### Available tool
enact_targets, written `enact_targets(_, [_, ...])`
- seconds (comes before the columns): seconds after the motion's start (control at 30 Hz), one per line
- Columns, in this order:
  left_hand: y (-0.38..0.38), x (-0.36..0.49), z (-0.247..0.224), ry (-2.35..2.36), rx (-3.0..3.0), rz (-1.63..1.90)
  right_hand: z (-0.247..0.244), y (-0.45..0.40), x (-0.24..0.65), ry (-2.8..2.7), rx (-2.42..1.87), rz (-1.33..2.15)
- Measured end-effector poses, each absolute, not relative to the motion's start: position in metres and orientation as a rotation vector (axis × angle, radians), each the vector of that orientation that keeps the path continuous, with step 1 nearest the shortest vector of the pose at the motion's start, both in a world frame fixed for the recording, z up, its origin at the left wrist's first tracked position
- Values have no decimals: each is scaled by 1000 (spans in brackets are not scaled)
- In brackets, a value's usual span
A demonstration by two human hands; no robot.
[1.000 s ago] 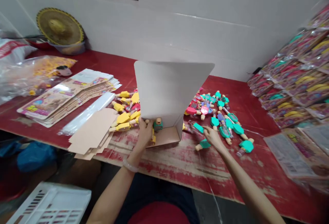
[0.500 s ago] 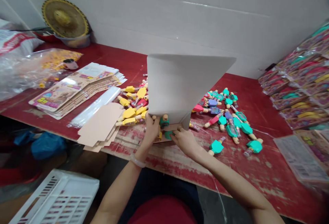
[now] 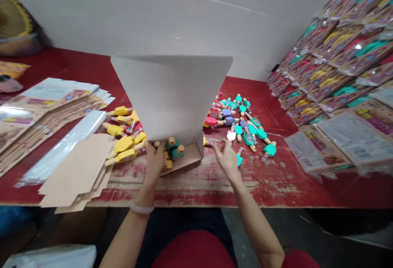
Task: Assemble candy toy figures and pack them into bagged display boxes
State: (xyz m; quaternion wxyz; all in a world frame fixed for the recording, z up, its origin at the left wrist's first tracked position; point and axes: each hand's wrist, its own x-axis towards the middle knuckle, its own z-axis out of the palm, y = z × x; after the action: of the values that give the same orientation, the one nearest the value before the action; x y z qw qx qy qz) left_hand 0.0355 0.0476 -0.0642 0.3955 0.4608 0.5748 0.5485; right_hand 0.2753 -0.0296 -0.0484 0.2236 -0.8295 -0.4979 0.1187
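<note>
Head view: an open card box (image 3: 190,154) sits on a red table (image 3: 270,184) between two hands, its tall flap (image 3: 173,96) upright. The left hand (image 3: 153,159) is closed on the box's left end; the right hand (image 3: 226,158) looks empty, fingers parted, beside loose green pieces (image 3: 270,149). The box seems light and fairly stiff, best held low at a side wall, since the flap could bend. The small green toys (image 3: 178,152) inside look hard and smooth, perhaps slippery, easiest gripped around their bodies
</note>
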Motion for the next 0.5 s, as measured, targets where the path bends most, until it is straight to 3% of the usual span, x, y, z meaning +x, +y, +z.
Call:
enact_targets(0.13, [45,35,-61,1468,1159,1351,-95,-73,334,-955,-2760,176])
enact_targets(0.27, [42,35,-59,1435,1170,1369,-121,-114,348,-1008,-2676,411])
enact_targets(0.5, [41,36,-57,1427,1195,1379,-42,-147,306,-1596,-1913,809])
